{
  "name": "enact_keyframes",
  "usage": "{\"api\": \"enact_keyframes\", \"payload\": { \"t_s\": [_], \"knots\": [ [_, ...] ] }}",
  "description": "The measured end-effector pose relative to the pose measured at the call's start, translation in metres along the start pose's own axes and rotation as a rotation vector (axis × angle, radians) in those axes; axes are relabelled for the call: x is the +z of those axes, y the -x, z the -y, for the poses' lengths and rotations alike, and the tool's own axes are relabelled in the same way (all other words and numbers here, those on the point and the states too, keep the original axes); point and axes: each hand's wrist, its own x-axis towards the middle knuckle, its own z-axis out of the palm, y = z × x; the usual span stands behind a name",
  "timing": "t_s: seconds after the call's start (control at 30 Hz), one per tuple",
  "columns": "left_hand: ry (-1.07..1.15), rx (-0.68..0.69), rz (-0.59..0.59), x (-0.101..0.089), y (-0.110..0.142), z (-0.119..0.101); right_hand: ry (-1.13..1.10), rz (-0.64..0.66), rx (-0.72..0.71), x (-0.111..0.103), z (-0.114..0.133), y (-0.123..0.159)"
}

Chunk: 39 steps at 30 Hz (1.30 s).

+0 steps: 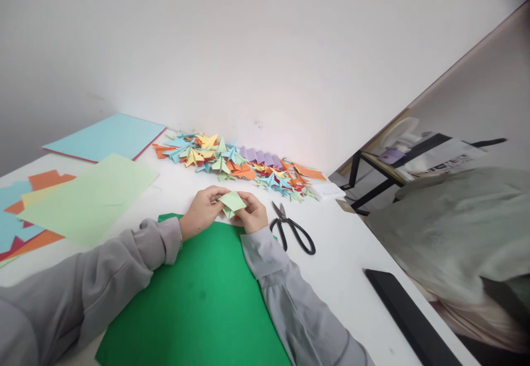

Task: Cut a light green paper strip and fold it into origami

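Observation:
A small folded piece of light green paper [233, 201] is held up between my two hands, above the far edge of a large green sheet [202, 300]. My left hand [202, 210] pinches its left side, and my right hand [253, 211] grips its right side with the thumb behind it. Part of the paper's underside flap hangs below the front face. Black-handled scissors [292, 228] lie on the table just right of my right hand, their blades slightly apart.
Along the wall runs a heap of colourful folded paper shapes [232, 162]. Light green sheets [91, 200] and coloured scraps [45, 181] lie left, near a light blue sheet [110, 137]. A black bar [408, 316] lies right, beside a draped pale cloth [451, 239].

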Motion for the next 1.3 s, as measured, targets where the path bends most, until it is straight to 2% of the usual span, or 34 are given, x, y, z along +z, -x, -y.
{"api": "enact_keyframes", "payload": {
  "t_s": [0.13,0.3,0.47,0.77,0.93,1.3],
  "knots": [
    [-0.018,0.026,-0.009,-0.002,-0.001,0.003,0.001,-0.015,0.009,-0.001,-0.004,-0.002],
    [-0.042,0.06,-0.006,-0.002,0.0,0.003,0.022,-0.034,-0.074,0.0,-0.003,-0.001],
    [-0.056,0.031,-0.014,-0.001,0.0,-0.001,0.013,-0.042,-0.124,0.0,0.0,0.0],
    [-0.143,0.04,-0.043,0.0,0.002,-0.004,0.029,-0.078,-0.109,0.001,0.005,0.003],
    [-0.251,0.057,-0.012,-0.002,0.002,-0.003,0.04,-0.073,-0.133,0.001,0.003,0.002],
    [-0.224,-0.03,-0.009,-0.001,0.003,-0.011,-0.007,-0.085,0.002,0.0,0.0,0.001]
  ]
}}
